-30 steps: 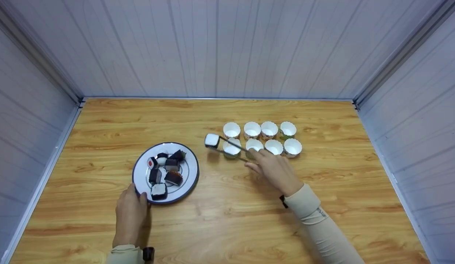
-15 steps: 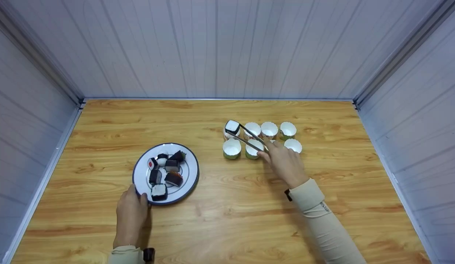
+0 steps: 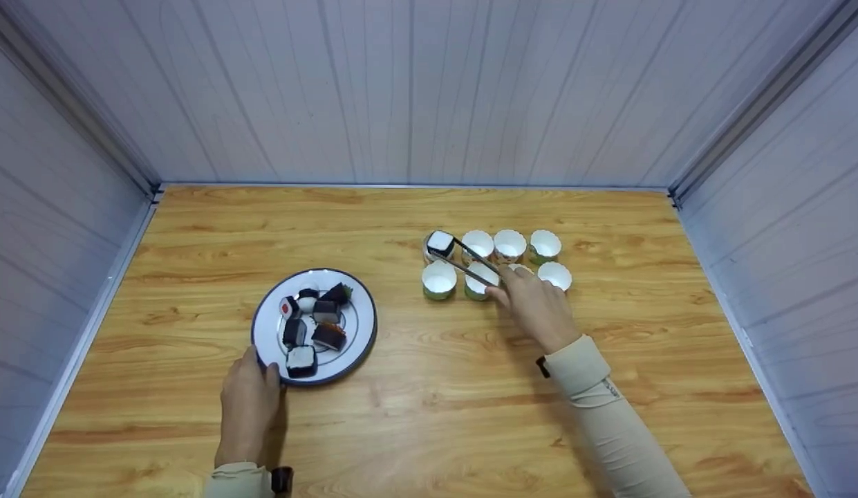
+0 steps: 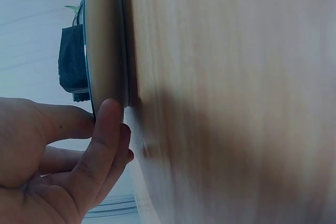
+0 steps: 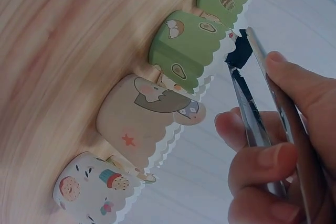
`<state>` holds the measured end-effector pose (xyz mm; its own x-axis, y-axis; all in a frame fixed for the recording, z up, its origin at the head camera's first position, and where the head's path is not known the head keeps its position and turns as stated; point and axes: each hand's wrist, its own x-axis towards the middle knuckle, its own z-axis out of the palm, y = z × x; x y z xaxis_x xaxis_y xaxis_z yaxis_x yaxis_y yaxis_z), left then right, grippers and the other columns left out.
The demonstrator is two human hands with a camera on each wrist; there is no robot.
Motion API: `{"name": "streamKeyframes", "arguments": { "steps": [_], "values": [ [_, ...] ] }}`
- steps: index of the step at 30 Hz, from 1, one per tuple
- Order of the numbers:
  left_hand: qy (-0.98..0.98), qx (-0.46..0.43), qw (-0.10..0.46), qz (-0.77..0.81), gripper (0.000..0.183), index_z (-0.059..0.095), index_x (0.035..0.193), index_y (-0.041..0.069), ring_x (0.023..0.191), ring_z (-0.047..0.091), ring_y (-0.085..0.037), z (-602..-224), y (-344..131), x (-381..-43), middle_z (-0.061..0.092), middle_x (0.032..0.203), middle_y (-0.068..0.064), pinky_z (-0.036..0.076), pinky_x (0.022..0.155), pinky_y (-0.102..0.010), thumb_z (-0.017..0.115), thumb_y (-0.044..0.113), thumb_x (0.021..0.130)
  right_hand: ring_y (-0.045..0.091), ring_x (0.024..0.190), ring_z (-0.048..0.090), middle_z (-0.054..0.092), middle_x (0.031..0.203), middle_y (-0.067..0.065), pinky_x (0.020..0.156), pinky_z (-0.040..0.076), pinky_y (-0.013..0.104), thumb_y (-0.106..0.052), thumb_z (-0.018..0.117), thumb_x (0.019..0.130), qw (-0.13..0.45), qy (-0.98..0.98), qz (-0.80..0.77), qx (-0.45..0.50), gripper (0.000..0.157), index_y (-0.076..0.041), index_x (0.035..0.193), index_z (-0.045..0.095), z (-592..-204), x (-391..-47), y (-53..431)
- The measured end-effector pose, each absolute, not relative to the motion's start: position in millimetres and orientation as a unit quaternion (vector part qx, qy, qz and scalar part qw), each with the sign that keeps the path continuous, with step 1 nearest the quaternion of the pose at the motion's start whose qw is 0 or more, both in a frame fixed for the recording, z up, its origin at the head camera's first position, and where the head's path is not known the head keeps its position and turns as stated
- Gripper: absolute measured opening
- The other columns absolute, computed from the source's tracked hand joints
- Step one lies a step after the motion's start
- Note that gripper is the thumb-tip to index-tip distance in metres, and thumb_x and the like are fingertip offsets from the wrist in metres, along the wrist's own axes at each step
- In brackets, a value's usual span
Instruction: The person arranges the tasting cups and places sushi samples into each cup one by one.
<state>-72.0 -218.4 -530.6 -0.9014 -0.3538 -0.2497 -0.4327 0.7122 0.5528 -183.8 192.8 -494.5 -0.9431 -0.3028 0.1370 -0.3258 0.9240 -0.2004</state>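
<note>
My left hand [image 3: 249, 404] pinches the near-left rim of a white plate [image 3: 363, 311] with a blue edge. The left wrist view has the thumb above the rim and fingers under it. Several toy-like sushi pieces [image 3: 329, 336] lie on the plate. My right hand [image 3: 536, 304] holds metal tongs [image 5: 254, 114] with serrated tips. Between those tips is a black-and-white sushi piece [image 3: 440, 242], at the mouth of the back-left paper cup, whose inside it mostly hides. A green paper cup [image 3: 439, 280] stands just in front of that one.
Several white-lined paper cups [image 3: 545, 245] stand in two rows, and the right hand and tongs partly cover the front row. The brown printed cup [image 5: 152, 119] shows large in the right wrist view. Pale panels [image 3: 408, 90] wall the wooden table [image 3: 429, 415] at the back and sides.
My right hand has moved right and slightly forward, carrying the sushi piece from left of the cups to the back-left cup, then slightly down. The left hand stays at the plate.
</note>
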Motion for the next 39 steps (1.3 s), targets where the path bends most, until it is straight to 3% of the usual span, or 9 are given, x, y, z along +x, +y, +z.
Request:
{"name": "streamKeyframes", "arguments": {
  "steps": [8,17,31,39],
  "values": [
    [0.916,-0.234,0.085,0.313,0.054,0.029,0.147,-0.017,0.132,0.04,-0.052,-529.5,-216.1,-75.2,0.041,0.137,-0.04,0.038,0.108,-0.058,0.05,0.007,0.103,0.03,0.073,0.066,0.069,0.107,0.015,0.057,0.055,0.047,-0.043,0.058,0.101,0.046,-0.979,0.111,0.163,0.047,-0.009,0.133,0.063,-496.7,-185.3,192.6],
    [0.926,-0.206,0.055,0.31,0.051,0.034,0.142,-0.021,0.128,0.042,-0.053,-529.7,-217.6,-71.3,0.044,0.133,-0.043,0.038,0.106,-0.061,0.052,0.003,0.101,0.037,0.067,0.064,0.068,0.106,0.018,0.053,0.054,0.05,-0.044,0.056,0.101,0.055,-0.98,0.106,0.16,0.046,-0.006,0.126,0.063,-495.4,-186.5,193.4],
    [0.919,-0.236,0.085,0.304,0.054,0.029,0.147,-0.018,0.133,0.039,-0.052,-531.1,-216.4,-76.1,0.04,0.139,-0.041,0.038,0.108,-0.058,0.05,0.006,0.103,0.037,0.068,0.065,0.068,0.107,0.018,0.054,0.054,0.051,-0.044,0.057,0.101,0.041,-0.98,0.122,0.151,0.047,-0.006,0.128,0.063,-491.9,-183.8,193.0],
    [0.915,-0.235,0.098,0.313,0.056,0.026,0.148,-0.018,0.134,0.036,-0.052,-530.5,-217.6,-77.5,0.037,0.141,-0.041,0.034,0.11,-0.058,0.049,0.008,0.104,0.019,0.052,0.051,0.06,0.08,0.006,0.041,0.045,0.035,-0.043,0.059,0.1,0.092,-0.972,0.095,0.197,0.046,-0.005,0.126,0.064,-486.1,-167.8,187.9]
  ]
}}
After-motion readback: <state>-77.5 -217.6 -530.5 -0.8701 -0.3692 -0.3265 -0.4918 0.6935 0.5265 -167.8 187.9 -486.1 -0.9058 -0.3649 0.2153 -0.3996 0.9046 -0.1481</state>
